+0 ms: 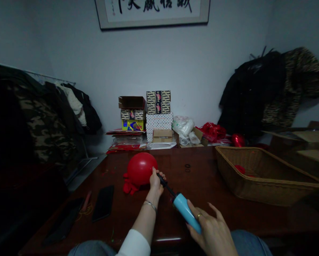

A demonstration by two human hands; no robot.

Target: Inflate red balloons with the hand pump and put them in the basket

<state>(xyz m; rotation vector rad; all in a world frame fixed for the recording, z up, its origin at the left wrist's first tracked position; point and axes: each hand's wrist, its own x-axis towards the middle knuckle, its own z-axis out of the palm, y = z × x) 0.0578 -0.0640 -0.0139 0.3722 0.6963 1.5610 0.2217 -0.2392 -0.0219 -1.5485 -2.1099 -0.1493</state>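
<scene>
Red balloon: swollen and round, sitting on the brown table [199, 188]; this balloon [141, 168] is the hub for the clock.
Left hand: at four o'clock, the left hand [156, 180] has its fingers closed around the black end of the pump, right beside the balloon (the neck itself is hidden behind them).
Blue pump: the blue pump [185, 209] slants away toward four o'clock, its dark rod showing between barrel and left hand.
Right hand: the right hand [211, 227] grasps the blue barrel, one finger lifted clear of it.
Limp red pieces: a bunch of limp red pieces [130, 186] at seven o'clock, against the balloon's underside.
Dark slab: a flat dark slab [103, 203] lies near eight o'clock.
Wicker basket: the wicker basket [268, 193] stands at three o'clock, with something red inside.
Boxes: stacked boxes [159, 122] rise near twelve o'clock.
</scene>
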